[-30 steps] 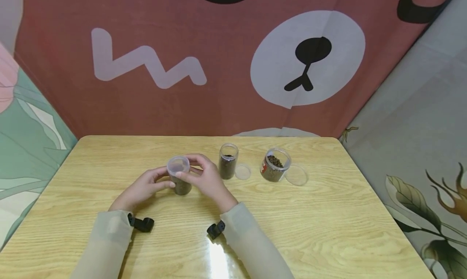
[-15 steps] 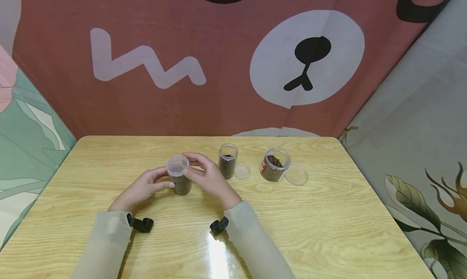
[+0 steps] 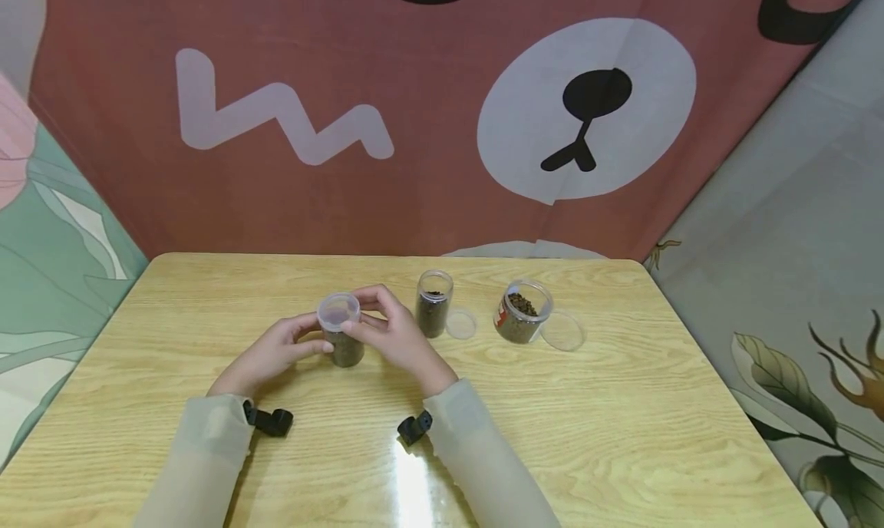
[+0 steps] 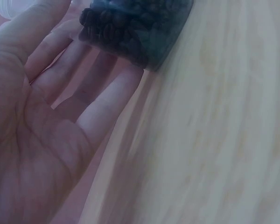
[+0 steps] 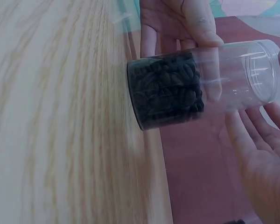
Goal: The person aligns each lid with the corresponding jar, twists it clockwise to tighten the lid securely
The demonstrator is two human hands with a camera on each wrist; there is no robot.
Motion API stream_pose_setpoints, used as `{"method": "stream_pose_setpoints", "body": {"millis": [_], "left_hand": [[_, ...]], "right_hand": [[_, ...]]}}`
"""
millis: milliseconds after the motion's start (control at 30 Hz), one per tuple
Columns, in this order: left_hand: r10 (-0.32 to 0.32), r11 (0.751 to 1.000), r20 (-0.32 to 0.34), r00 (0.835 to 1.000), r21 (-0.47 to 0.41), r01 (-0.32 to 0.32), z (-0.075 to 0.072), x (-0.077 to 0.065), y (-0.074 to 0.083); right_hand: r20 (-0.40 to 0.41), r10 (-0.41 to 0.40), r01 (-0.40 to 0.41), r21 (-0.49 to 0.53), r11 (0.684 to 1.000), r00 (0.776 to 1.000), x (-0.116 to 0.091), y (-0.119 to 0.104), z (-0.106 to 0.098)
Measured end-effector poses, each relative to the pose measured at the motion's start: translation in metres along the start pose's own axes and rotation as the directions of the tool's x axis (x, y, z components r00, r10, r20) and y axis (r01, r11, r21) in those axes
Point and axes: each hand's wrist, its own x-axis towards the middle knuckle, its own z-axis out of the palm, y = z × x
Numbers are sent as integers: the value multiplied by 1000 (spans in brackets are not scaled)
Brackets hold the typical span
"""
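Note:
A clear plastic jar (image 3: 347, 351), its lower part filled with dark coffee beans (image 5: 168, 91), stands upright on the table left of centre. On its mouth sits a translucent lid (image 3: 339, 310). My left hand (image 3: 276, 350) grips the jar's side, thumb in front and fingers behind. With thumb and fingers at the rim, my right hand (image 3: 390, 334) holds the lid from the right. The left wrist view shows the beans (image 4: 130, 32) through the jar's wall beside my left fingers. Part of the rim is hidden by my right thumb.
Right of my hands stands an uncovered slim jar (image 3: 433, 313) of dark contents, a round lid (image 3: 461, 324) beside it. Farther right is a wider uncovered jar (image 3: 518, 327) with brown contents and a red label, next to its larger clear lid (image 3: 564, 331). A printed cloth (image 3: 428, 206) hangs behind the table.
My right thumb has shifted rightward along the lid's rim, and the right wrist has swung slightly right. The left hand keeps its grip on the jar.

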Motion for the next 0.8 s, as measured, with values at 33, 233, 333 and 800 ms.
{"method": "stream_pose_setpoints", "body": {"millis": [33, 233, 333, 800], "left_hand": [[0, 1000, -2, 1000, 1, 0, 0, 0, 0], [26, 999, -4, 1000, 34, -26, -1, 0, 1], [35, 998, 0, 999, 45, -35, -2, 0, 1], [46, 997, 11, 999, 67, -46, -3, 1, -1]], "right_hand": [[-6, 5, -5, 1, 1000, 1000, 0, 0, 0], [-20, -7, 7, 18, 1000, 1000, 0, 1, 1], [-17, -25, 25, 13, 1000, 1000, 0, 1, 0], [31, -126, 127, -61, 990, 992, 0, 4, -3]]}}
